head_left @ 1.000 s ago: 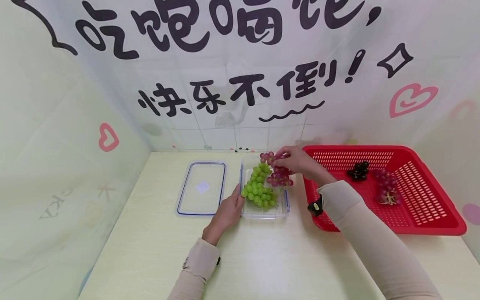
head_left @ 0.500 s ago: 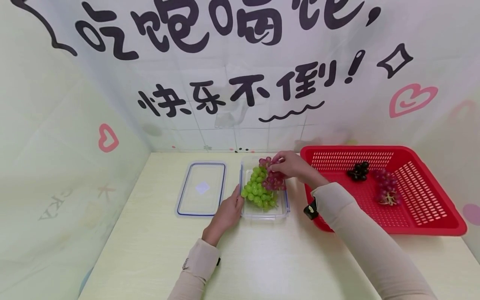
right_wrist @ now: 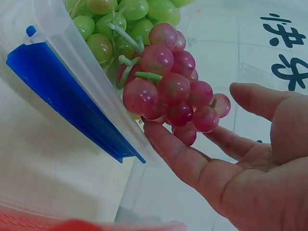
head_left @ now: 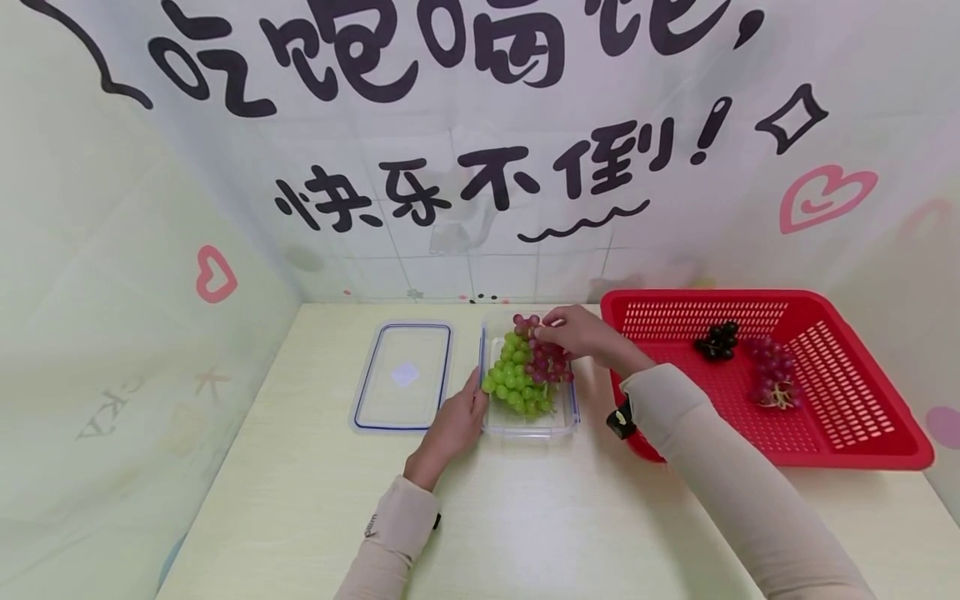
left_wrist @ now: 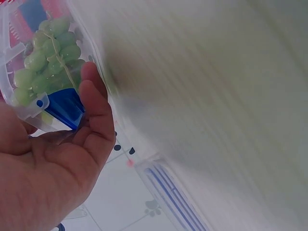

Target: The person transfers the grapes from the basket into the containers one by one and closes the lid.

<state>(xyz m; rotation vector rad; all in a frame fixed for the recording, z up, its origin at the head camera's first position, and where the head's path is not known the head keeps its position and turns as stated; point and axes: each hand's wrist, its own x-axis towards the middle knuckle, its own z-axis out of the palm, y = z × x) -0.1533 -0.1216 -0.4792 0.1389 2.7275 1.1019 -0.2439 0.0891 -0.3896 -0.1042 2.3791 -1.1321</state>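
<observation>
Pale table (head_left: 517, 517): red grapes (head_left: 551, 367) shifted closer against green grapes (head_left: 513, 383); right hand (head_left: 583, 333) spread, touching reds; left hand (head_left: 455, 423) gripping container (head_left: 528, 432)

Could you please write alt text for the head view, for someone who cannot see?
A person's right hand touches red grapes alongside green grapes, which sit in a clear container that the left hand grips. Left of the container lies a lid; right of it, a red basket holds black grapes and purple grapes.

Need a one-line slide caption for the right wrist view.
Right hand touching a bunch of red grapes, with green grapes alongside in a clear container with a blue clip.
</observation>
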